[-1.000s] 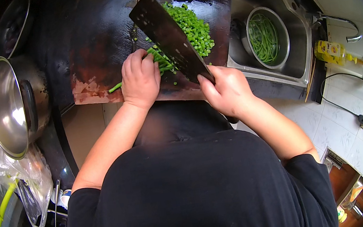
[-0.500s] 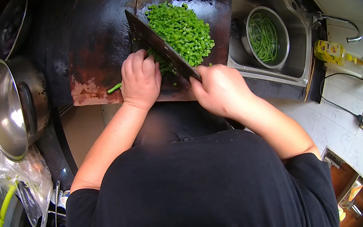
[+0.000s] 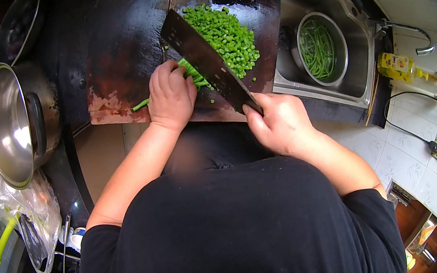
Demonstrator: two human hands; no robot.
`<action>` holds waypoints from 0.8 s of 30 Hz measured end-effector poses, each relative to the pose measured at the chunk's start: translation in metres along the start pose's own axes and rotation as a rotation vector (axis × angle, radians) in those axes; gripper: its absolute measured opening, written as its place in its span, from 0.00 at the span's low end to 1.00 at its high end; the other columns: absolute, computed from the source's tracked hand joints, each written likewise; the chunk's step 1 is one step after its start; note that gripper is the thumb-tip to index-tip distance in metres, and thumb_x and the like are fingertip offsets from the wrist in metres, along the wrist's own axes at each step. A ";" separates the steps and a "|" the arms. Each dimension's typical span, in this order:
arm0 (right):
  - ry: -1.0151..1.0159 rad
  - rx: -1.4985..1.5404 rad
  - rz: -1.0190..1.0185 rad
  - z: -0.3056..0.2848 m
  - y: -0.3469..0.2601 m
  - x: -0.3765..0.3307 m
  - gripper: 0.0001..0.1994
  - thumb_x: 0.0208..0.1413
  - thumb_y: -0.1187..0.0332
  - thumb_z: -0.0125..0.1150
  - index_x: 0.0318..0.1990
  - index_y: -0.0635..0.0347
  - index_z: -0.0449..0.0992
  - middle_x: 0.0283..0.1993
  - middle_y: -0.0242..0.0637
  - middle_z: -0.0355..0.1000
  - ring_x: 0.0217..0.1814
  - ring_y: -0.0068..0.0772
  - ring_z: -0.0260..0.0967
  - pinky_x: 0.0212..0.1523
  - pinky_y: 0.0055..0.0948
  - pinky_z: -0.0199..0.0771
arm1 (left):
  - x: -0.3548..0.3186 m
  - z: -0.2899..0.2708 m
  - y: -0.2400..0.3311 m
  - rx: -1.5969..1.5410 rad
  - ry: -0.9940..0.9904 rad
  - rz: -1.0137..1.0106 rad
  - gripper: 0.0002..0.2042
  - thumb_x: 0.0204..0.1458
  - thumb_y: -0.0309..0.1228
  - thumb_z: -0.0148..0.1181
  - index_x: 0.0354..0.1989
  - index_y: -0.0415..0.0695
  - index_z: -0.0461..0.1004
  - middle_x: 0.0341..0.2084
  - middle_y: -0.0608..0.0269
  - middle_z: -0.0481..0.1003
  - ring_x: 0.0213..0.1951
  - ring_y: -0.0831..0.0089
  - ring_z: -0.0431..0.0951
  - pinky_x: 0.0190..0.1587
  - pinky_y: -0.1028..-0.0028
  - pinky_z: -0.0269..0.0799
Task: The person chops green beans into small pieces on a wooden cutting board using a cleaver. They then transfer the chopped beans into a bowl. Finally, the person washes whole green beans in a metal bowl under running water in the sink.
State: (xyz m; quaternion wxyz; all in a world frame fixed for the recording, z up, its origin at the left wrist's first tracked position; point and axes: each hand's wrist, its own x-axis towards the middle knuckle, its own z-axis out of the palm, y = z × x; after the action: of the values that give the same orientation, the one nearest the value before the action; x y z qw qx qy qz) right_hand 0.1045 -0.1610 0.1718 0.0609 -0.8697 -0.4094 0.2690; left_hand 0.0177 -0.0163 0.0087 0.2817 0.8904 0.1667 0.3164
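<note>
My right hand (image 3: 283,123) is closed round the handle of a dark, broad cleaver (image 3: 207,59), whose blade slants up to the left over the cutting board (image 3: 121,89). My left hand (image 3: 170,95) is curled over a small bunch of green beans (image 3: 193,73) and presses them to the board near its front edge. One bean end pokes out on the left of that hand. Beyond the blade, to the right, lies a heap of chopped green beans (image 3: 229,39). A few loose bits are scattered by the blade. The blade hides part of the heap.
On the right, a metal bowl of whole green beans (image 3: 318,48) stands in a steel sink (image 3: 359,78) with a curved tap (image 3: 412,34). A yellow bottle (image 3: 395,66) is beside the sink. At left stand a steel pot (image 3: 8,128) and a plastic bag (image 3: 32,215).
The cleaver has moved a little right and its broad face has turned more into view, showing cut bean ends by my left hand. My right hand has shifted slightly right and down.
</note>
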 end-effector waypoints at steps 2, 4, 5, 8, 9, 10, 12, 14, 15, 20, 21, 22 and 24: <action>0.008 0.002 0.004 0.004 0.000 0.001 0.12 0.47 0.65 0.51 0.38 0.61 0.73 0.26 0.47 0.71 0.29 0.49 0.70 0.31 0.42 0.70 | 0.000 0.001 0.000 -0.007 0.015 -0.003 0.14 0.41 0.23 0.57 0.38 0.39 0.64 0.39 0.51 0.66 0.43 0.53 0.66 0.46 0.62 0.63; 0.043 0.027 0.004 0.007 -0.001 0.001 0.08 0.49 0.67 0.51 0.33 0.61 0.72 0.23 0.49 0.69 0.26 0.52 0.68 0.28 0.42 0.68 | -0.001 0.001 0.000 0.002 0.010 0.006 0.15 0.40 0.23 0.57 0.38 0.39 0.64 0.39 0.51 0.66 0.43 0.53 0.66 0.46 0.62 0.63; 0.010 0.011 0.026 0.005 -0.004 0.003 0.09 0.49 0.66 0.51 0.32 0.61 0.73 0.23 0.49 0.69 0.27 0.53 0.68 0.29 0.43 0.68 | -0.001 0.001 -0.001 0.019 0.002 0.021 0.15 0.40 0.24 0.57 0.38 0.39 0.64 0.39 0.51 0.65 0.43 0.53 0.66 0.46 0.62 0.63; -0.050 -0.038 0.064 0.001 -0.014 0.013 0.10 0.50 0.65 0.49 0.31 0.61 0.73 0.22 0.51 0.69 0.27 0.53 0.68 0.30 0.44 0.68 | 0.001 0.000 -0.001 0.055 -0.021 0.046 0.14 0.39 0.26 0.58 0.36 0.41 0.64 0.39 0.52 0.65 0.42 0.54 0.66 0.46 0.62 0.63; -0.045 -0.053 0.054 0.004 -0.016 0.023 0.10 0.50 0.64 0.49 0.31 0.61 0.73 0.22 0.51 0.69 0.28 0.54 0.68 0.31 0.45 0.68 | 0.001 -0.002 -0.001 0.061 -0.028 0.043 0.14 0.39 0.26 0.58 0.36 0.41 0.64 0.39 0.52 0.65 0.42 0.54 0.66 0.46 0.62 0.63; -0.035 -0.068 0.056 0.008 -0.019 0.031 0.11 0.50 0.63 0.48 0.30 0.61 0.73 0.22 0.51 0.69 0.28 0.54 0.68 0.31 0.45 0.69 | 0.002 -0.002 0.000 0.058 -0.038 0.048 0.14 0.39 0.26 0.57 0.36 0.41 0.64 0.39 0.52 0.65 0.42 0.54 0.66 0.46 0.62 0.63; -0.009 -0.044 0.088 0.017 -0.022 0.045 0.12 0.50 0.62 0.48 0.28 0.61 0.73 0.24 0.52 0.70 0.29 0.55 0.69 0.34 0.46 0.69 | 0.001 -0.002 0.000 0.047 -0.054 0.040 0.14 0.40 0.24 0.57 0.37 0.40 0.64 0.39 0.51 0.65 0.43 0.53 0.66 0.46 0.62 0.63; 0.035 -0.073 0.061 0.024 -0.018 0.045 0.13 0.50 0.62 0.48 0.26 0.61 0.74 0.22 0.49 0.71 0.27 0.52 0.71 0.32 0.45 0.71 | 0.000 -0.001 -0.001 0.041 -0.053 0.042 0.14 0.40 0.23 0.57 0.38 0.39 0.65 0.39 0.51 0.66 0.43 0.53 0.66 0.47 0.62 0.63; 0.032 -0.027 0.085 0.023 -0.014 0.043 0.13 0.50 0.62 0.48 0.27 0.61 0.74 0.23 0.49 0.71 0.28 0.52 0.70 0.33 0.45 0.71 | -0.002 -0.001 -0.002 0.033 -0.042 0.047 0.14 0.40 0.23 0.57 0.38 0.39 0.64 0.39 0.51 0.66 0.43 0.53 0.66 0.47 0.62 0.63; 0.103 0.115 0.093 0.019 0.011 0.027 0.13 0.51 0.60 0.48 0.32 0.61 0.73 0.27 0.50 0.71 0.31 0.53 0.69 0.35 0.45 0.69 | 0.000 -0.002 -0.003 0.019 -0.011 0.058 0.14 0.41 0.22 0.55 0.38 0.39 0.64 0.38 0.51 0.65 0.42 0.53 0.67 0.46 0.62 0.63; 0.080 0.098 0.085 0.014 0.008 0.021 0.13 0.51 0.60 0.48 0.33 0.60 0.73 0.27 0.50 0.71 0.31 0.53 0.69 0.34 0.45 0.69 | 0.000 0.000 -0.003 0.024 0.000 0.062 0.13 0.41 0.22 0.55 0.38 0.39 0.64 0.38 0.51 0.65 0.42 0.53 0.67 0.46 0.62 0.63; 0.058 0.081 0.078 0.008 0.004 0.015 0.13 0.50 0.61 0.48 0.33 0.60 0.73 0.27 0.50 0.71 0.31 0.52 0.70 0.34 0.44 0.69 | 0.000 0.001 -0.003 0.029 0.010 0.066 0.13 0.41 0.21 0.55 0.38 0.39 0.64 0.38 0.51 0.65 0.41 0.53 0.67 0.46 0.62 0.64; 0.053 0.066 0.048 0.006 0.001 0.007 0.12 0.50 0.62 0.50 0.34 0.60 0.73 0.26 0.50 0.71 0.30 0.53 0.69 0.32 0.44 0.69 | -0.001 0.000 -0.001 0.008 0.009 0.030 0.13 0.42 0.21 0.55 0.37 0.39 0.64 0.38 0.50 0.65 0.41 0.53 0.67 0.45 0.62 0.64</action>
State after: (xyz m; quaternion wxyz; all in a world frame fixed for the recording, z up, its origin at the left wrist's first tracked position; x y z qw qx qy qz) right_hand 0.1056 -0.1578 0.1632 0.0938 -0.8835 -0.3778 0.2608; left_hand 0.0164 -0.0155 0.0075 0.2726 0.8925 0.1560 0.3237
